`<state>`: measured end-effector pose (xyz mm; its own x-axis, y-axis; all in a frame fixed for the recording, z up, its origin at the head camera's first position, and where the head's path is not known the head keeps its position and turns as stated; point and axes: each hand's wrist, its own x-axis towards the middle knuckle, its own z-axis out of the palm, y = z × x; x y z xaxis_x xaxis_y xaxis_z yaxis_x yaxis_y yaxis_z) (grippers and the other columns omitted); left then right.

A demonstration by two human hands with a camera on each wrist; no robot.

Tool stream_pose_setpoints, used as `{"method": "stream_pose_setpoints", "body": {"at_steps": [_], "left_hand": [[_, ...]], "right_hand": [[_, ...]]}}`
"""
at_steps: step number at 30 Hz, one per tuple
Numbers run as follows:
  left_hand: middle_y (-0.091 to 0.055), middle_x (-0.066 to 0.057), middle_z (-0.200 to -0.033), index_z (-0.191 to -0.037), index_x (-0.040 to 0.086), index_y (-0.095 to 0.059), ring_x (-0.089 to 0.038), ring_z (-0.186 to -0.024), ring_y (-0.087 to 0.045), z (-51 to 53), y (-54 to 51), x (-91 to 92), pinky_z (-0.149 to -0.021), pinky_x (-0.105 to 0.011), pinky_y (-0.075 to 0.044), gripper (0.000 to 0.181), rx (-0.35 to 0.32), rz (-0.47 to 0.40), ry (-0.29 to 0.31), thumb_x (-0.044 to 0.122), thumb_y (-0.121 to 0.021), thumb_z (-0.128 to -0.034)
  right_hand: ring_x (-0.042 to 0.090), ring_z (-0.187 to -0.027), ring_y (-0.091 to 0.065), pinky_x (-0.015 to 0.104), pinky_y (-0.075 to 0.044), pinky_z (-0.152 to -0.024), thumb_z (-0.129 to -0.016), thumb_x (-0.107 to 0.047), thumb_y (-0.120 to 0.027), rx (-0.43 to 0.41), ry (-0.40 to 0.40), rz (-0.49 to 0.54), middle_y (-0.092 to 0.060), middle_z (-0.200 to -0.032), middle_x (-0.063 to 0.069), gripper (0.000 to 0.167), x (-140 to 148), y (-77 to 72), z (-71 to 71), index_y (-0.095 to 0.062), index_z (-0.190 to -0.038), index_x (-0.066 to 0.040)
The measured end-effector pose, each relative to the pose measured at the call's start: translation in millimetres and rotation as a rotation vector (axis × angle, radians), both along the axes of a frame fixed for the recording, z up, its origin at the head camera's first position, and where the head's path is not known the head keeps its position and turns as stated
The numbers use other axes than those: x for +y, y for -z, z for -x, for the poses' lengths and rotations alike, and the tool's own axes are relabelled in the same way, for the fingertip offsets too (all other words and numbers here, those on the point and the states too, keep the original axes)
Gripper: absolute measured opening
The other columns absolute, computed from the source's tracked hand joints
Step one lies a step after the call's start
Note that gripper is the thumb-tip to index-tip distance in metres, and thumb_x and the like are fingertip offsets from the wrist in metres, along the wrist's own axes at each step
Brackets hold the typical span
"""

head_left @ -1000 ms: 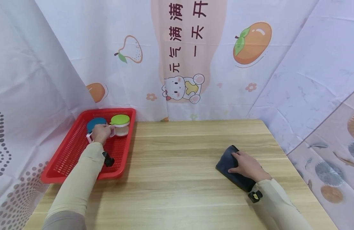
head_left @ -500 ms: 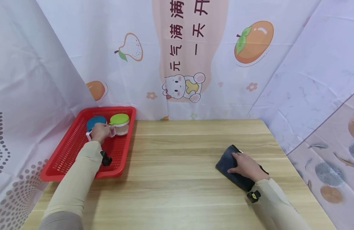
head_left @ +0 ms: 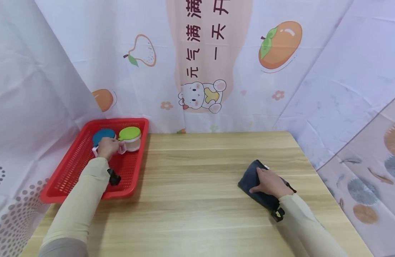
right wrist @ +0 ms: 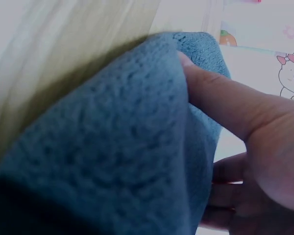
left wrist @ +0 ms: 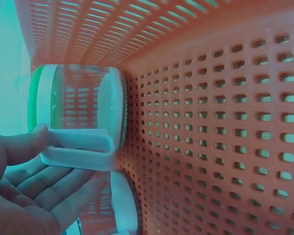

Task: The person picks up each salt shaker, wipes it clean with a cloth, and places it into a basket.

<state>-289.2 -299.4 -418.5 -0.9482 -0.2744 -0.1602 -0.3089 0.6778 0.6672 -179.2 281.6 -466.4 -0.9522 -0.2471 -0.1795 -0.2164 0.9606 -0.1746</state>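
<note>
Inside the red basket, my left hand (head_left: pixel 107 147) reaches over the jars. A clear jar with a green lid (head_left: pixel 130 133) stands by the far right corner, beside another with a blue lid (head_left: pixel 104 136). In the left wrist view, my left thumb and fingers pinch the white handle (left wrist: pixel 81 159) of the green-lidded jar; the second jar is partly hidden behind the fingers. On the right of the table, my right hand (head_left: pixel 272 183) grips a folded dark blue towel (head_left: pixel 249 178). The right wrist view shows the thumb pressed into a fold of the fuzzy cloth.
The red basket (head_left: pixel 138 167) has perforated walls and sits at the table's left side. Wooden tabletop (head_left: pixel 191 185) lies between basket and towel. A printed curtain (head_left: pixel 146 85) hangs along the back edge, with more cloth at both sides.
The head view has shifted slightly. Both hands stay on the same things; the right wrist has turned a little, and the jars and towel keep their places.
</note>
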Motion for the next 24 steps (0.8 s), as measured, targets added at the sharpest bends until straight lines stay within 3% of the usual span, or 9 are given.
{"method": "stream_pose_setpoints", "body": {"at_steps": [4,10,13,19,24], "left_hand": [[-0.059,-0.010,-0.081,-0.098,-0.006,-0.066,-0.026,-0.084,-0.048,0.2,0.3,-2.4,-0.063,-0.031,-0.040,0.035,-0.022,0.015,-0.006,0.028,-0.061,-0.0944],[-0.052,-0.002,-0.067,-0.076,0.002,-0.064,-0.025,-0.078,-0.047,-0.1,1.6,-3.2,-0.061,-0.033,-0.039,0.030,-0.046,0.006,-0.016,0.027,-0.062,-0.0929],[-0.050,-0.002,-0.064,-0.072,0.003,-0.062,-0.025,-0.076,-0.047,-0.3,2.3,-3.0,-0.061,-0.033,-0.038,0.031,-0.048,0.000,-0.024,0.027,-0.063,-0.0922],[-0.050,-0.002,-0.068,-0.080,0.001,-0.062,-0.025,-0.078,-0.046,0.8,3.6,-3.3,-0.061,-0.032,-0.039,0.027,-0.050,-0.014,-0.036,0.025,-0.063,-0.0924],[-0.051,-0.004,-0.071,-0.084,0.000,-0.061,-0.025,-0.078,-0.047,0.8,3.7,-3.6,-0.060,-0.031,-0.039,0.026,-0.045,-0.010,-0.035,0.025,-0.063,-0.0924]], "right_hand": [[0.052,-0.130,-0.040,0.058,-0.039,-0.104,-0.074,-0.050,-0.080,-0.051,0.010,0.015,-0.038,-0.143,0.039,0.106,4,0.6,4.1,-0.032,-0.140,0.020],[0.055,-0.137,-0.028,0.061,-0.031,-0.109,-0.078,-0.051,-0.076,-0.091,0.006,0.064,-0.025,-0.149,0.041,0.109,12,2.8,5.9,-0.024,-0.143,0.020],[0.055,-0.132,-0.035,0.061,-0.036,-0.105,-0.079,-0.047,-0.076,-0.023,0.002,0.070,-0.034,-0.145,0.040,0.100,11,1.5,6.0,-0.033,-0.140,0.019],[0.044,-0.106,-0.061,0.053,-0.051,-0.089,-0.081,-0.032,-0.078,0.200,-0.042,0.034,-0.060,-0.119,0.030,0.058,2,-3.2,4.5,-0.063,-0.118,0.010],[0.037,-0.092,-0.064,0.049,-0.054,-0.082,-0.078,-0.027,-0.081,0.259,-0.071,-0.002,-0.064,-0.106,0.024,0.049,1,-4.4,5.2,-0.068,-0.108,0.009]]}}
